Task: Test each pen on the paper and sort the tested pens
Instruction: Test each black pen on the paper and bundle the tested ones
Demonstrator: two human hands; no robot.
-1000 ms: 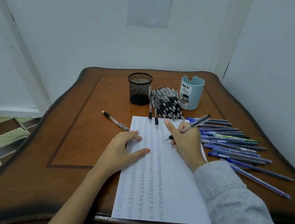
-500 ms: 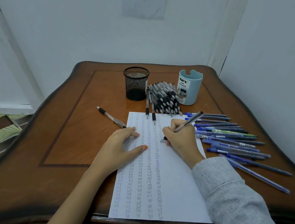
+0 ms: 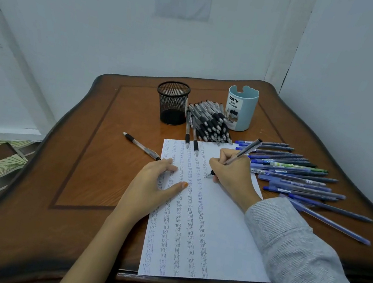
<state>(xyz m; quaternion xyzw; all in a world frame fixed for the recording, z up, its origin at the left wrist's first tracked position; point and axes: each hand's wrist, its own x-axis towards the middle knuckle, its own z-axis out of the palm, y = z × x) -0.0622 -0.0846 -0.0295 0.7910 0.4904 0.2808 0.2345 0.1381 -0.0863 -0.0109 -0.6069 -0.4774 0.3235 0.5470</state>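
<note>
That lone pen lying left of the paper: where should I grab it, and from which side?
I'd take the lone pen at its black grip section, the end pointing away from the paper, coming straight down from above and pinching across the barrel. It lies flat and diagonal on the table; its other end sits close to the left hand and the sheet's edge.

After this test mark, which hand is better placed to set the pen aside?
Right. The right hand grips the pen, with the blue pens beside it; the left hand lies flat on the paper, holding it down.
</note>
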